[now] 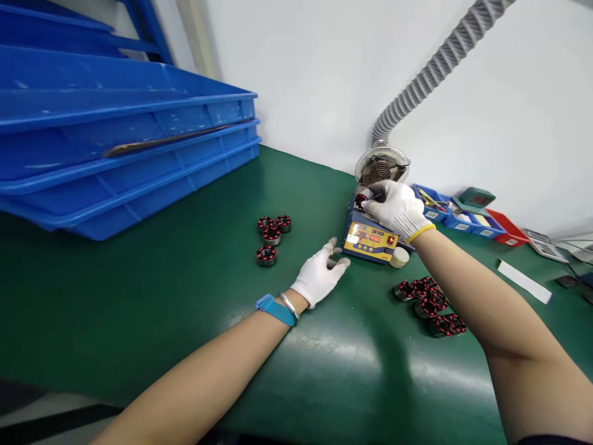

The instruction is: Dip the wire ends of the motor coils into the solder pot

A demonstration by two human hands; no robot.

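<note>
My right hand [391,207], in a white glove with a yellow cuff edge, is closed on a black ring-shaped part with red marks [361,201], which looks like a motor stator. It holds the part over the top of a blue-and-yellow benchtop unit [370,243] with a red digital display. My gloved left hand [322,272] rests by the unit's front left corner, thumb and fingers apart, holding nothing. Several similar stators [272,235] stand on the green table left of that hand. Another group of stators [428,303] sits below my right forearm.
Stacked blue trays [185,161] fill the left side. A grey ribbed hose [426,80] ends in a round hood [382,162] behind the unit. Small blue bins [463,224], a red bin [507,228] and a white strip [523,281] lie to the right. A round pale object [399,257] touches the unit.
</note>
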